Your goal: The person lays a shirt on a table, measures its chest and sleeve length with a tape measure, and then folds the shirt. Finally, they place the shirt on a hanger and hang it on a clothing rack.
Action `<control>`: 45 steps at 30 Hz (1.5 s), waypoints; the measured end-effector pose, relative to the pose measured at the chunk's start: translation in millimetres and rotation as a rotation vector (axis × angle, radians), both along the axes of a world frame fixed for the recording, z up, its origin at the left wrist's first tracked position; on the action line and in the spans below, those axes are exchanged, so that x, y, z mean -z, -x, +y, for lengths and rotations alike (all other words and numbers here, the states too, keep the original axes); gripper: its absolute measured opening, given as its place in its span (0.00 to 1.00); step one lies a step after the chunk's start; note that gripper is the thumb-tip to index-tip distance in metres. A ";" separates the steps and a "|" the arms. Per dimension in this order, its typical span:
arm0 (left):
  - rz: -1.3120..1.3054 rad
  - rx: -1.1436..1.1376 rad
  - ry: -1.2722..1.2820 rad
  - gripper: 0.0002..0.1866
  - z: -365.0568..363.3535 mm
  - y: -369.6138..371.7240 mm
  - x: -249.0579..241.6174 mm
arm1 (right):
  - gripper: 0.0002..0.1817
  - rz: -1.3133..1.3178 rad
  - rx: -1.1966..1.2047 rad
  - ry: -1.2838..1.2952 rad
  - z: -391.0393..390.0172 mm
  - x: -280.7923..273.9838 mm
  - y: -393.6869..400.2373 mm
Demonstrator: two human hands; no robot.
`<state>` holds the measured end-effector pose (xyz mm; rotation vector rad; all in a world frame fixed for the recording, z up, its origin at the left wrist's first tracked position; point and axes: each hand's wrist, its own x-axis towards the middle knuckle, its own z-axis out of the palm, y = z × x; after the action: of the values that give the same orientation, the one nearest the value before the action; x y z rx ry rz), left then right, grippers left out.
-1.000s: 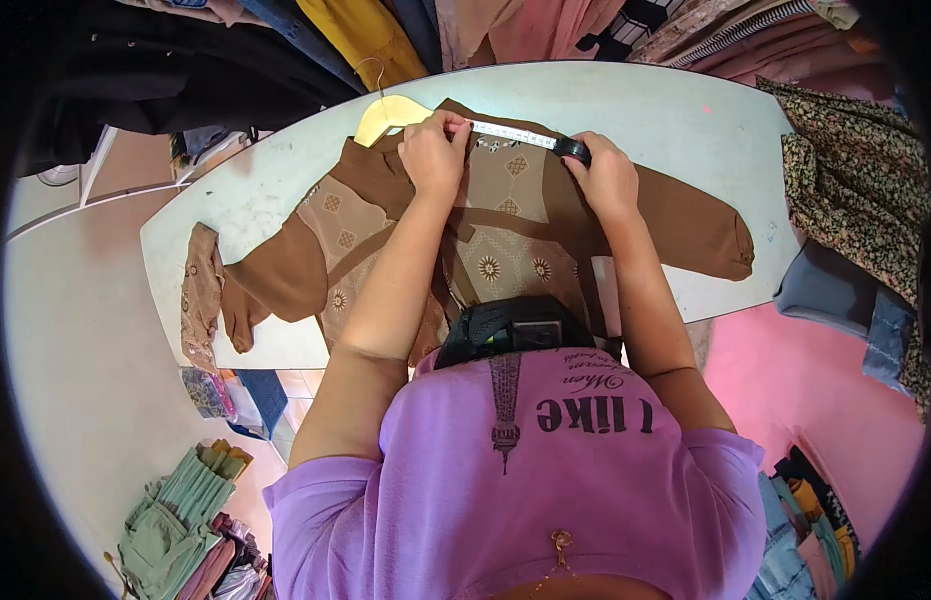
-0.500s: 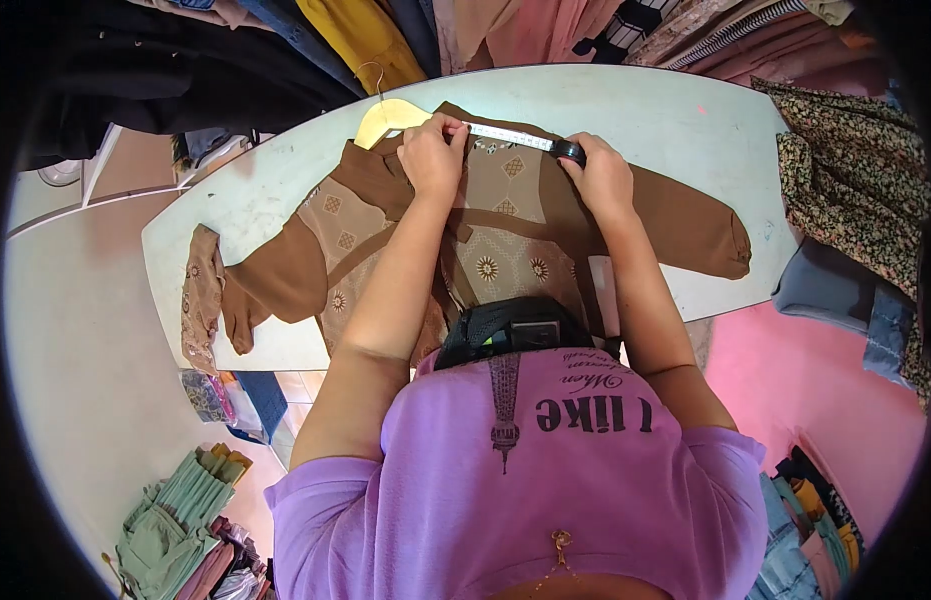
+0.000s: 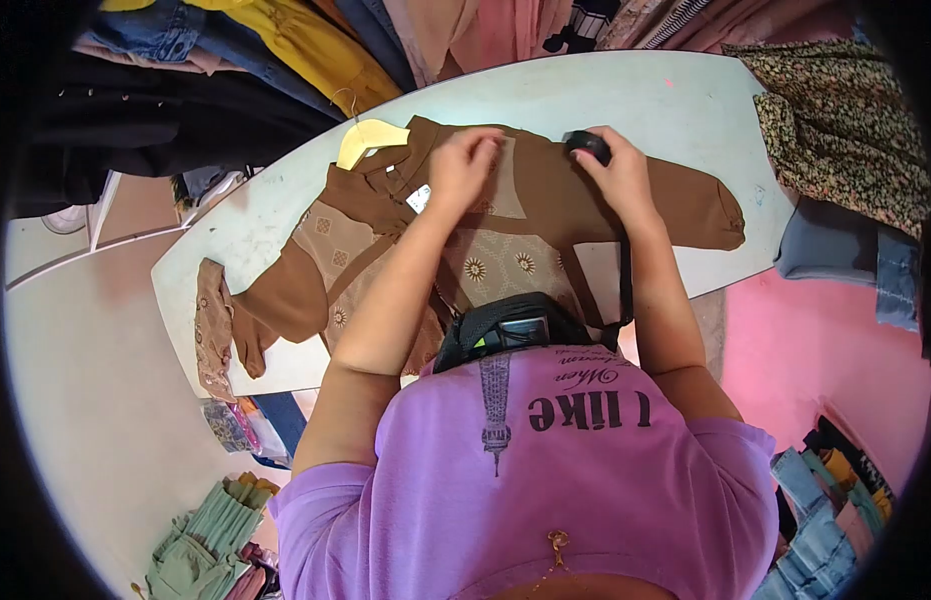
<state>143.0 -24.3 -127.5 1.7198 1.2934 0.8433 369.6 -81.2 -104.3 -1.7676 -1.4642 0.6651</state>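
Hands worked over a brown patterned garment (image 3: 505, 250) spread across the middle of the pale surface (image 3: 625, 95), its neck on a cream hanger (image 3: 363, 140) toward the far edge and one sleeve reaching the right edge. The left hand (image 3: 463, 165) rested on the chest panel with fingers curled together, beside a small white tag (image 3: 418, 198); whether it pinched cloth could not be told. The right hand (image 3: 615, 175) was closed around a black tape-measure case (image 3: 586, 145) on the right shoulder of the garment.

Judging from this, the loose cloth could bunch or slide under the left hand, and the hanger could twist the neckline askew — either would throw off how flat the garment lay. The left sleeve (image 3: 270, 300) hung near the near-left corner and might drag the piece off if tugged.

Compared with a second ago, the white tape no longer stretched between the hands — it looked drawn back into the case — and the left hand had moved off the collar to the chest.
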 end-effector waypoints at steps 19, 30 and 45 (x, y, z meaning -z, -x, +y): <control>0.490 -0.199 -0.108 0.09 11.0 -67.9 0.1 | 0.10 -0.252 0.040 0.014 -17.0 16.6 -55.0; 0.498 -0.211 -0.098 0.10 18.2 -82.2 3.3 | 0.12 -0.283 0.257 0.136 -60.8 27.2 -194.4; 0.450 -0.248 -0.037 0.08 17.2 -83.5 6.4 | 0.14 -0.366 0.422 0.362 -97.6 33.2 -314.9</control>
<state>226.4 -7.1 -133.9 1.8707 1.8288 0.6354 684.5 -178.8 -137.5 -2.4926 -1.1783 0.4142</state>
